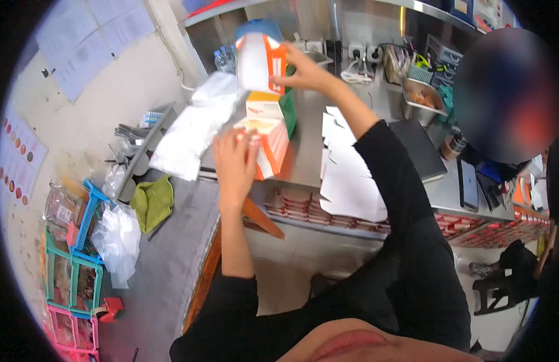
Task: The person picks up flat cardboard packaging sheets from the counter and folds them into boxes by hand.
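Observation:
High in front of me, my right hand [305,71] pinches the right side of an orange-and-white cardboard food box [255,67], its white face turned toward me. Lower down, my left hand [234,166] has its fingers on the left upper edge of another orange-and-white box [273,148], which sits at the counter's front edge. Between the two stands a yellow-and-white box [264,105], with something green [290,114] beside it. White plastic bags [186,139] lie flat to the left of the boxes.
Flat white cardboard sheets [352,181] overlap on the steel counter, right of the boxes. Farther right are a black folder [417,148], a phone [468,184] and a metal food pan [421,99]. A green cloth [153,204] lies on the left table. A person [508,96] is at the right.

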Demonstrator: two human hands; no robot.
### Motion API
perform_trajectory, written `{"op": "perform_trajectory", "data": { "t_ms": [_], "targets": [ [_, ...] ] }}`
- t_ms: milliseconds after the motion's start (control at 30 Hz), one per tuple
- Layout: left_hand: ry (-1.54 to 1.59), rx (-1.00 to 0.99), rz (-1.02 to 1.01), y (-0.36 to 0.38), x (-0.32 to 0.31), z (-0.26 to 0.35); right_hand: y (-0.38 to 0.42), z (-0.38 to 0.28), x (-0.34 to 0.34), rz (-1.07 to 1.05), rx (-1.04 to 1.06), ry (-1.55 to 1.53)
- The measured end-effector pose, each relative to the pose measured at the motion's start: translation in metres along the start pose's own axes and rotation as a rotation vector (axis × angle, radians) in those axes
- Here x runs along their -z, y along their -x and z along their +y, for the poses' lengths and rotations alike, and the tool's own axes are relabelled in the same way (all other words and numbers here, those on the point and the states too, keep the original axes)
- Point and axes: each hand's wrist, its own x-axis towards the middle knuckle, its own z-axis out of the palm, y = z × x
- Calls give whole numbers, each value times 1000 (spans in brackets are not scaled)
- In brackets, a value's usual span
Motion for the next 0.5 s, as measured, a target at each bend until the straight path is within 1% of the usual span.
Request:
{"op": "perform_trajectory", "data": {
  "t_ms": [67,133,167,233,300,333,367,400,433,467,500],
  "targets": [
    [72,10,19,12,-4,1,4,44,-32,-302,-109,-103],
    [121,47,-12,22,-11,-5,40,74,-77,-402,-219,-5],
    [147,68,-32,27,-14,-10,45,65,-83,-406,-196,15],
    [173,89,-2,36,-21,-17,48,39,-76,-416,-167,60],
    [197,89,48,39,-31,-18,46,35,-72,-449,-146,118],
    [243,136,80,38,-36,-19,49,32,-72,-460,-142,147],
    [286,181,113,37,-42,-21,50,30,-72,-449,-158,105],
    [325,226,145,37,-46,-23,50,23,-69,-546,-172,214],
    [264,188,148,38,-47,-28,44,12,-62,-642,-181,323],
    [385,226,204,39,-52,-28,35,2,-53,-736,-181,437],
    [504,264,264,41,-57,-28,28,-12,-43,-771,-180,392]
  ]
}}
